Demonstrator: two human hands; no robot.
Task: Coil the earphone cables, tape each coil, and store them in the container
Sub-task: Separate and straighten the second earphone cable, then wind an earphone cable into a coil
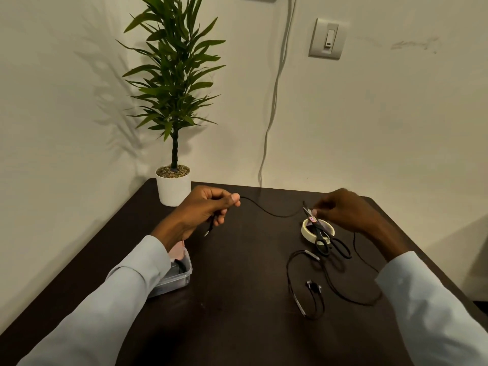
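My left hand (pixel 206 210) pinches a black earphone cable (pixel 266 211) near its plug end; the jack hangs below the fingers. The cable sags across the dark table (pixel 237 299) to my right hand (pixel 340 210), which pinches it above the tape roll (pixel 307 228). Black scissors (pixel 326 240) lie across the cream tape roll. The rest of the cable loops on the table at the right, with the earbuds (pixel 313 285) lying inside the loops. A clear plastic container (pixel 182 276) sits under my left forearm, partly hidden, with something dark inside.
A potted plant in a white pot (pixel 173 188) stands at the table's back left corner. A grey wire (pixel 274 101) hangs down the wall behind the table, beside a light switch (pixel 327 38).
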